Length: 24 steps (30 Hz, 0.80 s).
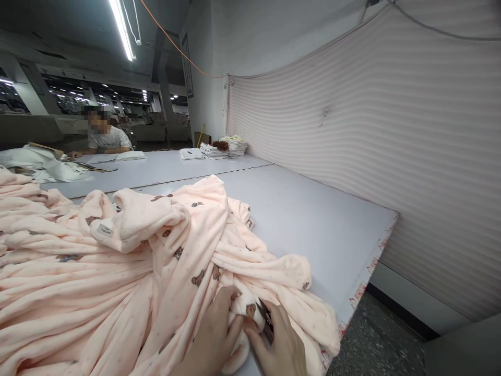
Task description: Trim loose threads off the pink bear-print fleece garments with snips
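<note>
A heap of soft pink garments (117,271) printed with small brown bears lies across the near half of a white table (321,224). My left hand (213,337) pinches a fold of this pink fabric at the bottom centre, fingers closed on it. Beside it, my right hand (279,344) grips a small dark tool (265,319), likely thread snips, its tip touching the same fold. A small white label (105,228) shows on one garment at the left.
The table's right edge (371,266) drops to a speckled floor. A striped cloth hangs on the wall (391,136). Stacks of folded pieces (225,147) sit at the far end. Another person (104,137) sits at the far left beside white fabric (43,162).
</note>
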Motion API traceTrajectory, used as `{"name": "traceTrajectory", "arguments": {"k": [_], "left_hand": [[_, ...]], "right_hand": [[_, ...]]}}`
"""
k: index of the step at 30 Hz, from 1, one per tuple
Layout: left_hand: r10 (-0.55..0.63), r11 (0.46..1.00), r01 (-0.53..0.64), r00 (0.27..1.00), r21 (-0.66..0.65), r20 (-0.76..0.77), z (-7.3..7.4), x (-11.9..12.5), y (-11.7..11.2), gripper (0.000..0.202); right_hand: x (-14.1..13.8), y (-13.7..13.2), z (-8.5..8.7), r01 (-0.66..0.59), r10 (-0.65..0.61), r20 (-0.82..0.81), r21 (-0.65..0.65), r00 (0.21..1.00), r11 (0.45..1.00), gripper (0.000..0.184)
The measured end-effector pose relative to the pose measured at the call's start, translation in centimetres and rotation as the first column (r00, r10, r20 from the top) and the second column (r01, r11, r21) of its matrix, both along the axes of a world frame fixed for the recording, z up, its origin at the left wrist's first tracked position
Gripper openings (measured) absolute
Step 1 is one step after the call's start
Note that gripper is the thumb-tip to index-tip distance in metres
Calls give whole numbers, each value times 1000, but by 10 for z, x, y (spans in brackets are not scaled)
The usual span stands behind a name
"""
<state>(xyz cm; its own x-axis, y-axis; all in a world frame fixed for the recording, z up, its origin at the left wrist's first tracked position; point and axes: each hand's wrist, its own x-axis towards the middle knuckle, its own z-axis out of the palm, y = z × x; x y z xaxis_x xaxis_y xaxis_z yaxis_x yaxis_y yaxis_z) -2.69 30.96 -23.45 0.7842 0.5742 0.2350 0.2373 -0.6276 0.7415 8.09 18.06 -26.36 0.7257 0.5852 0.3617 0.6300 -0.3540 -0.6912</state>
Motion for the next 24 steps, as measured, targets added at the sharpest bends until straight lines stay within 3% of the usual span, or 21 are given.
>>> {"name": "traceTrajectory", "arguments": {"k": [3, 7, 9, 11, 14, 24], "left_hand": [[-23, 1000, 23, 999, 19, 32, 0, -4, 1, 33], [44, 996, -39, 997, -75, 57, 2, -7, 1, 24], [23, 987, -9, 996, -160, 86, 2, -6, 0, 24], [-9, 979, 34, 992, -200, 127, 1, -5, -1, 24], [25, 987, 0, 988, -162, 154, 0, -3, -3, 20], [-14, 989, 33, 991, -145, 136, -6, -4, 3, 24]], "right_hand": [[-1, 4, 3, -14, 15, -37, 17, 999, 1000, 35], [9, -2, 18, -238, 247, -166, 76, 955, 968, 27], [14, -5, 24, -298, 311, -214, 89, 926, 950, 24], [18, -5, 28, -314, 328, -223, 97, 918, 944, 24], [20, -1, 33, -321, 332, -231, 82, 915, 943, 22], [23, 2, 46, -317, 306, -177, -34, 935, 948, 20]]}}
